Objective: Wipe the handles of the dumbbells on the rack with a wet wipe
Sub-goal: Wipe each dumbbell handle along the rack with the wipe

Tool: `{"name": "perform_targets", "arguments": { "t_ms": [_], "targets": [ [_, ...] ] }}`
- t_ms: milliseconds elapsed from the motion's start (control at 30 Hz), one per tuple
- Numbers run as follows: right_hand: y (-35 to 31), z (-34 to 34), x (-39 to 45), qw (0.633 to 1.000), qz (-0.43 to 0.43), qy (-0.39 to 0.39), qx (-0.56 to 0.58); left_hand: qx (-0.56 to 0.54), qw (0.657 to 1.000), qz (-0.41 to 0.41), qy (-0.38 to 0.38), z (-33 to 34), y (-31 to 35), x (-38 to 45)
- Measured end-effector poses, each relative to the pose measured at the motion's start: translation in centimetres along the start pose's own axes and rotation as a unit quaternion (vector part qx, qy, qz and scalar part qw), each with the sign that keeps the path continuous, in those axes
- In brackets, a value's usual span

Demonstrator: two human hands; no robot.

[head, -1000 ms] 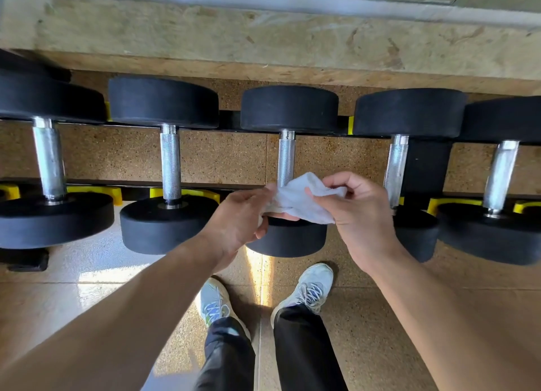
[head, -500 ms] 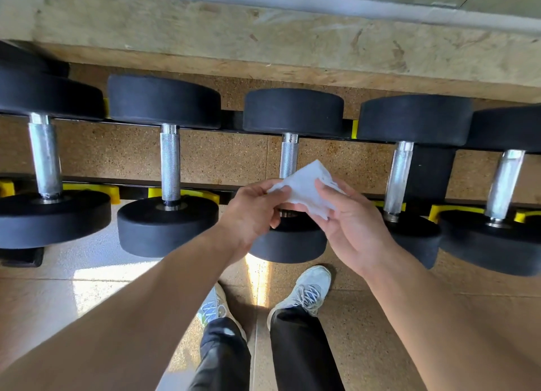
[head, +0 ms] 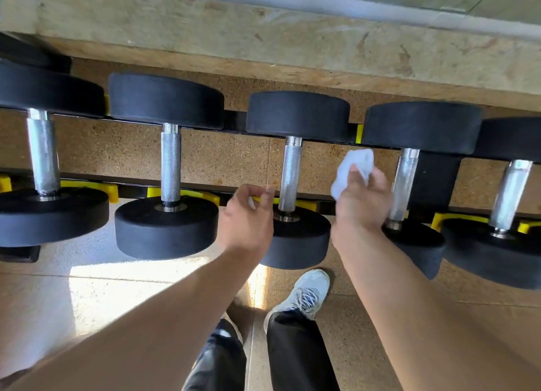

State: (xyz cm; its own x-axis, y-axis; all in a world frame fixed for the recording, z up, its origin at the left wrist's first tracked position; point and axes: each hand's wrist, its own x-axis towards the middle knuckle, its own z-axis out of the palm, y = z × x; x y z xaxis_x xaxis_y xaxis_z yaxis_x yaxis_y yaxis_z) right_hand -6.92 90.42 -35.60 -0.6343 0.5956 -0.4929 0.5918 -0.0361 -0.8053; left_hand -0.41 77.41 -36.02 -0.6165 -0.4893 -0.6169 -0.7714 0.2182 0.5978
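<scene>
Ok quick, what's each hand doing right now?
Left hand: fingers curled, maybe pinching something small and white; cannot tell.
Right hand: holding the wet wipe.

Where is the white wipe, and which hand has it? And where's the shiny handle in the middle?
wet wipe [head: 355,168], head view, on the crumpled white part above the fingers.
right hand [head: 363,203], head view, on the back of the hand.
middle dumbbell handle [head: 290,174], head view, on the knurled metal bar.

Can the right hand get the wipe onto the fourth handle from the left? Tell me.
Probably yes. The right hand holds the wet wipe just left of that handle, and nothing shows in the gap between them.
</scene>
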Motion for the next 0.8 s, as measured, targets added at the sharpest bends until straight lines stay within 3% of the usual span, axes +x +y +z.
{"name": "perform_targets", "arguments": {
  "t_ms": [133,233,333,400,500,600,700,800],
  "targets": [
    [0.1,5.3,-1.4,0.996,0.063,-0.056,0.001,0.04,0.997,-0.03,0.061,1.4,-0.3,0.3],
    [0.9,7.5,-2.8,0.997,0.017,-0.075,0.021,0.063,0.992,-0.055,0.092,2.3,-0.5,0.9],
    [2.4,7.3,-3.3,0.985,0.036,-0.115,0.126,0.067,0.991,-0.042,0.106,2.6,-1.0,1.0],
    [3.0,7.2,-4.1,0.983,0.019,-0.157,0.092,0.062,0.992,-0.037,0.107,2.5,-1.2,1.0],
    [3.2,7.6,-4.1,0.995,-0.066,-0.077,-0.009,0.052,0.992,-0.039,0.105,2.5,-1.1,0.9],
    [2.3,9.0,-2.6,0.999,-0.01,-0.024,0.019,0.039,0.992,-0.048,0.11,2.5,-1.0,0.8],
    [1.8,10.1,-1.5,0.999,0.035,-0.024,0.0,0.038,0.992,-0.046,0.107,2.5,-1.2,0.8],
    [2.0,10.0,-1.1,0.996,-0.001,-0.045,-0.078,0.035,0.993,-0.036,0.107,2.6,-1.4,0.9]
  ]
}}
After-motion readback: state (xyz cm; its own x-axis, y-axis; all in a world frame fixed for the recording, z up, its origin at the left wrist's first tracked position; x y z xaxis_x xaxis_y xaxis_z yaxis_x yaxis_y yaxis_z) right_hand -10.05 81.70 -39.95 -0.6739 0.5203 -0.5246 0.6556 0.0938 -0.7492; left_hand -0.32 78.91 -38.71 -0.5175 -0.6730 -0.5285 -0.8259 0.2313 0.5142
